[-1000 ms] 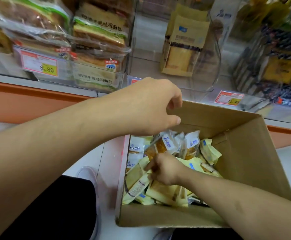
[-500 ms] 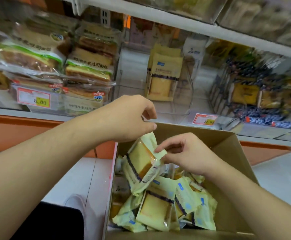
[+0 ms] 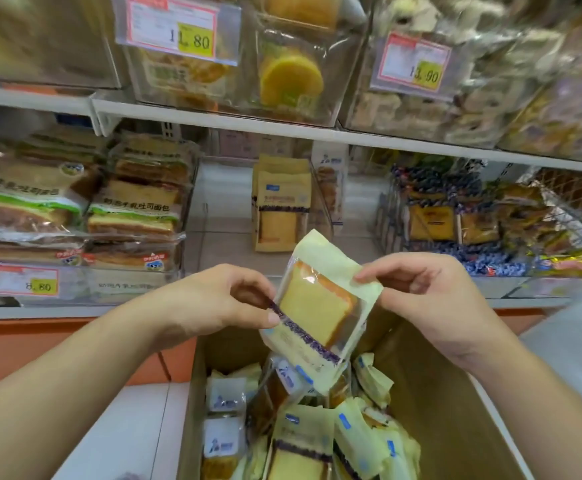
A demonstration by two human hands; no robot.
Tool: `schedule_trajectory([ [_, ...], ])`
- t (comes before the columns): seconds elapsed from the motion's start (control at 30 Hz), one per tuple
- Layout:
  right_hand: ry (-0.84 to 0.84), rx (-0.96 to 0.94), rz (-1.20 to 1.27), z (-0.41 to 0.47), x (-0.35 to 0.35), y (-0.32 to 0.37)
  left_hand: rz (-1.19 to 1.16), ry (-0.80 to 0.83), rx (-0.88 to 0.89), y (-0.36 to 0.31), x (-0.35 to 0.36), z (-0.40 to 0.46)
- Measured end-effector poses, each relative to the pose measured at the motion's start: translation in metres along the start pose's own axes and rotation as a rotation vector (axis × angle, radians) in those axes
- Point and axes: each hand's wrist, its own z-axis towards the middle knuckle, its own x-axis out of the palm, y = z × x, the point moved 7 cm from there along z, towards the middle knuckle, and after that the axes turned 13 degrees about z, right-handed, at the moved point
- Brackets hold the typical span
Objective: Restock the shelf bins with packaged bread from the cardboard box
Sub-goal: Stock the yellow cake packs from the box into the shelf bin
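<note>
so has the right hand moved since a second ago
Yes. The right hand has come up out of the cardboard box and now pinches a bread pack above it.

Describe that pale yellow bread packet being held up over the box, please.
The pale yellow plastic bread packet has a clear window showing a golden slice of bread and a dark purple band across its lower part. It hangs tilted, above the open brown cardboard box. The left hand pinches its left edge and the right hand pinches its right edge.
</note>
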Motion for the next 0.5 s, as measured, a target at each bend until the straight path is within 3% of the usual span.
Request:
schedule_trajectory([
  [0.13,-0.072,-0.003,0.097,0.006,-0.012,0.0,-0.039,-0.048,0.035,-0.008,0.005,0.002],
  [0.23,-0.129,0.024,0.165,0.009,-0.017,-0.004,-0.185,0.007,0.032,-0.011,0.015,0.006],
  [0.4,-0.183,0.052,0.406,0.009,-0.02,-0.005,-0.115,0.098,0.047,-0.017,0.038,0.009],
  [0.5,-0.216,0.063,0.452,0.009,-0.026,-0.007,-0.253,0.168,-0.003,-0.014,0.048,0.007],
])
